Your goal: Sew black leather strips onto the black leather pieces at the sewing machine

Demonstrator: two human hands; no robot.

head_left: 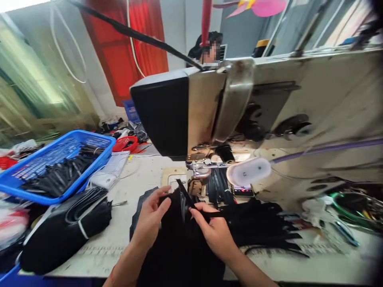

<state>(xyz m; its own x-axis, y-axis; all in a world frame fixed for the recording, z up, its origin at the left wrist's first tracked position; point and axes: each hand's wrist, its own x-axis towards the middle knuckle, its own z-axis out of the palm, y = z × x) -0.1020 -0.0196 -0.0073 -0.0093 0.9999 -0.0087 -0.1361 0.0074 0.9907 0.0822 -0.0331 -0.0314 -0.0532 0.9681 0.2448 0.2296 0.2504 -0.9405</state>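
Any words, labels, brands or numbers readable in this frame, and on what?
None can be read.
Ruler marks printed along the table edge: too blurred.
Phone screen behind the lamp: too small.
Sewing machine: no brand shows.

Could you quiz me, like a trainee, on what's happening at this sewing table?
1. True or false: both hands grip black fabric.
2. What fills the blue basket? A black pieces, B red thread, C scissors.
3. Which hand is nearer the basket?

Key
1. True: left hand and right hand pinch it before the sewing machine.
2. A.
3. The left hand.
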